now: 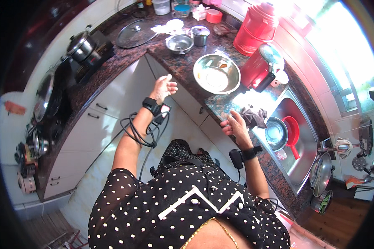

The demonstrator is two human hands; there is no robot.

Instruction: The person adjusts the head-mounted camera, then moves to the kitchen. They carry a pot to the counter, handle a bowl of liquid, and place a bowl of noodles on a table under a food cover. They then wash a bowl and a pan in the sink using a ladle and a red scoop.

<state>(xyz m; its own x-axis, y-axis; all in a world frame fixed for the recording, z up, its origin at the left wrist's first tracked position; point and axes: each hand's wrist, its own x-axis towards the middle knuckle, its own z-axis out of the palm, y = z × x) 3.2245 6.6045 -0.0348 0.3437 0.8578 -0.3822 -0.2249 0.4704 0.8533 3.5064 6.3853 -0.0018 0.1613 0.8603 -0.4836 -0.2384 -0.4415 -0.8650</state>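
Observation:
My left hand (164, 88) is raised in front of the white cabinets, fingers apart, holding nothing. A strapped device and a loop of black cable (143, 130) hang on that forearm. My right hand (236, 126) is at the counter's edge, fingers spread and empty, beside a crumpled dark cloth (254, 117). Whether it touches the counter I cannot tell. Beyond it on the granite counter stands a wide steel bowl (216, 74) with small orange-brown bits inside. A red lidded container (261, 70) with a black handle is to the bowl's right.
At right, the steel sink (302, 168) holds a metal basin (275, 133) and a red plastic dipper (290, 130). A large red jug (256, 29), a small steel bowl (179, 43) and a lidded steel canister (200, 35) stand farther back. Pots, including a lidded one (81, 46), line the left counter.

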